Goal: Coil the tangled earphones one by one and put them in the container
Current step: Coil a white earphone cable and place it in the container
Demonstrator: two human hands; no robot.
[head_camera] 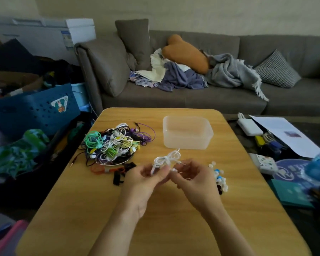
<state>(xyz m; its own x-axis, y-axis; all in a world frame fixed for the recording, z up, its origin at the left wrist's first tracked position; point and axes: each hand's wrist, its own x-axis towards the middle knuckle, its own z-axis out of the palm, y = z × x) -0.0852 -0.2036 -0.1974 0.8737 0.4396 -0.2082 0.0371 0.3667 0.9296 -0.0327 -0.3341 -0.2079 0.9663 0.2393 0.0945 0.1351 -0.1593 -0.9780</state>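
we see left hand (147, 179) and right hand (193, 179) both pinching coiled white earphones (167, 158) above table (81, 200); container (187, 133) beyond, tangled pile (115, 143) left.

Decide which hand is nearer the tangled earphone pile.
Left. The left hand sits just right of the tangled earphone pile; the right hand lies farther right, beyond the left.

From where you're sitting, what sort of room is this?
Most likely a home living room: a grey sofa strewn with cushions and blankets faces a low wooden table, with household clutter alongside.
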